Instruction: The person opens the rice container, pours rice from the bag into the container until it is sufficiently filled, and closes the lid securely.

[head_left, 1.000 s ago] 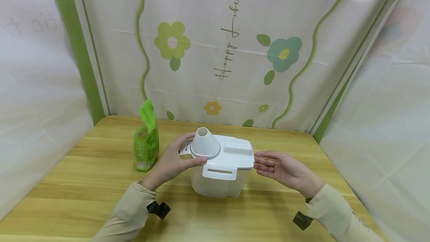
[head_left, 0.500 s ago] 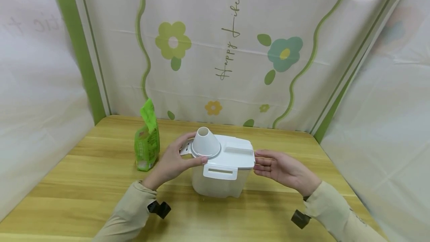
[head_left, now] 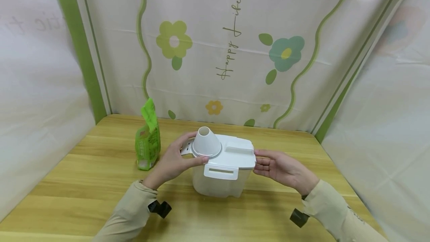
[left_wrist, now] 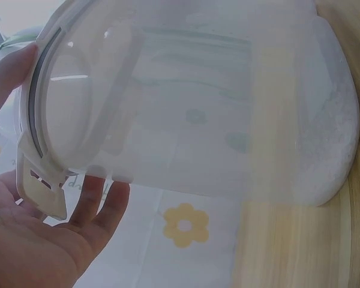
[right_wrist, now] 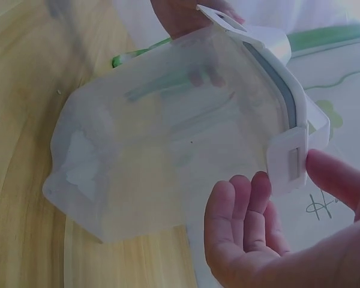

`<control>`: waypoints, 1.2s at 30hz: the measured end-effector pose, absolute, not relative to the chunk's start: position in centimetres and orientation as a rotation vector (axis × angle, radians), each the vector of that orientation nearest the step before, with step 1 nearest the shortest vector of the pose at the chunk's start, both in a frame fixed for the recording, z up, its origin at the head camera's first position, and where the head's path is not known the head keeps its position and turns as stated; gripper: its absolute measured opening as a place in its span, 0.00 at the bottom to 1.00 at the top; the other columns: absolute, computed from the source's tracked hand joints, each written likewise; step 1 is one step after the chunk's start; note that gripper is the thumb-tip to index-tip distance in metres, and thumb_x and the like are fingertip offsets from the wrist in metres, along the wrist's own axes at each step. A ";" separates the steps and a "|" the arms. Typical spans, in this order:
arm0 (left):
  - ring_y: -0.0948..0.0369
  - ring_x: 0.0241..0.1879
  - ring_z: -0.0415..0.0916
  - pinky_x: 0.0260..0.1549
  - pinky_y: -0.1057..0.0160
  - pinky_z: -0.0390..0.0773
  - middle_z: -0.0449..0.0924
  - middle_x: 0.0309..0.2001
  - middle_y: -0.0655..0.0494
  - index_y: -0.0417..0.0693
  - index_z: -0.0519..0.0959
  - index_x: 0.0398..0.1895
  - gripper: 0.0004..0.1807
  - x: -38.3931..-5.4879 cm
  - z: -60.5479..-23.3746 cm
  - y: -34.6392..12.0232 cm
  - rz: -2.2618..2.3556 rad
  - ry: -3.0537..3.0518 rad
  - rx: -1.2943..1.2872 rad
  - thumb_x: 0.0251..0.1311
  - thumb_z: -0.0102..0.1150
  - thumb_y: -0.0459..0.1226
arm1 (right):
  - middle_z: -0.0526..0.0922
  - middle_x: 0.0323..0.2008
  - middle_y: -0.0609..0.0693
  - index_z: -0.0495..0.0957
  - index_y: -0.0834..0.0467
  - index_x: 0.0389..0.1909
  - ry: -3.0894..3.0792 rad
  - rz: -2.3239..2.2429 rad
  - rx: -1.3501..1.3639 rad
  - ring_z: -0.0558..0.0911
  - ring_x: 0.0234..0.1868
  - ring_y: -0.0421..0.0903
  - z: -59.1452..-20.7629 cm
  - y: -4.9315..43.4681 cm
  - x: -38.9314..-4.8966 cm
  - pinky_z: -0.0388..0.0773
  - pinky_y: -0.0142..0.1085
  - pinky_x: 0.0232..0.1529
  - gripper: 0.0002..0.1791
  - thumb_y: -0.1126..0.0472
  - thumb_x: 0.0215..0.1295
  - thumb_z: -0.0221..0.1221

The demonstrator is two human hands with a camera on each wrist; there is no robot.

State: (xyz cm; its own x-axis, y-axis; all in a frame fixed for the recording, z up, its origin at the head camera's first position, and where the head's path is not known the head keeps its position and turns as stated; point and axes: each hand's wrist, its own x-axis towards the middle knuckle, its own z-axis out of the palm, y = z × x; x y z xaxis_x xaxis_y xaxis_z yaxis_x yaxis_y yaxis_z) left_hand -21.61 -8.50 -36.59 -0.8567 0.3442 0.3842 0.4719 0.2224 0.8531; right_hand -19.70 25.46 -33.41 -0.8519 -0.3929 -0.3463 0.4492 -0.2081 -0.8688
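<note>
1. A clear container [head_left: 216,188] is standing upright near the middle of the wooden table [head_left: 201,219], between the left and right edges; its white lid [head_left: 231,163] is sitting on top.
2. A white cone-shaped spout [head_left: 205,145] is rising from the lid's left end, its narrow opening facing up.
3. The left hand [head_left: 173,161] is gripping the lid's left end, the thumb lying in front beside the spout and fingers reaching round the far side. A slotted left latch [left_wrist: 42,189] is jutting out between them.
4. The right hand [head_left: 285,169] is pinching the right latch [right_wrist: 285,159] at the lid's opposite end, between thumb and curled fingers.
5. A front latch [head_left: 221,173] is sticking outward, facing the table's near edge.
6. A green bag [head_left: 147,146] is standing left of the container, towards the table's back-left corner.
7. Behind the back edge, a flowered curtain [head_left: 201,74] is hanging.
8. 2 beige sleeves [head_left: 127,212] are covering the forearms.
</note>
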 end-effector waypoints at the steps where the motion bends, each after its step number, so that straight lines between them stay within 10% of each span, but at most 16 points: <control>1: 0.57 0.55 0.72 0.54 0.48 0.73 0.73 0.59 0.60 0.61 0.71 0.66 0.39 -21.6 -36.5 -8.5 -1.720 -2.367 -0.792 0.49 0.77 0.46 | 0.82 0.47 0.57 0.77 0.63 0.50 1.520 -2.095 0.068 0.80 0.50 0.51 -33.4 25.5 -19.7 0.74 0.44 0.58 0.11 0.62 0.74 0.55; 13: 0.52 0.55 0.72 0.53 0.46 0.73 0.74 0.59 0.52 0.49 0.70 0.68 0.39 -20.4 -35.0 -8.0 -1.713 -2.377 -0.765 0.50 0.76 0.37 | 0.80 0.46 0.56 0.75 0.63 0.51 1.366 -2.124 0.037 0.77 0.48 0.52 -33.9 25.4 -20.3 0.73 0.42 0.56 0.10 0.64 0.74 0.53; 25: 0.57 0.54 0.71 0.53 0.47 0.72 0.75 0.57 0.60 0.61 0.71 0.65 0.37 -21.6 -37.5 -8.3 -1.737 -2.309 -0.803 0.50 0.77 0.43 | 0.80 0.48 0.56 0.75 0.62 0.53 1.225 -2.137 -0.061 0.77 0.50 0.51 -35.4 25.8 -20.6 0.72 0.43 0.58 0.12 0.63 0.77 0.49; 36: 0.54 0.55 0.72 0.54 0.47 0.72 0.75 0.57 0.52 0.46 0.71 0.66 0.36 -19.4 -34.3 -8.0 -1.702 -2.332 -0.785 0.52 0.74 0.36 | 0.78 0.51 0.56 0.73 0.65 0.58 1.340 -2.164 -0.090 0.80 0.50 0.50 -35.1 25.9 -20.8 0.69 0.48 0.63 0.15 0.65 0.75 0.51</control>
State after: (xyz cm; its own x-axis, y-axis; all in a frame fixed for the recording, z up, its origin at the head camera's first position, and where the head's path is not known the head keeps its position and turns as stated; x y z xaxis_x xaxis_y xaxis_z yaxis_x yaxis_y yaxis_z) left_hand -19.38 -7.97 -34.33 -0.8521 0.3220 0.4126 0.4912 0.2195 0.8429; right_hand -20.85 25.85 -35.13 -0.8257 -0.5105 -0.2400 0.4423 -0.3221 -0.8370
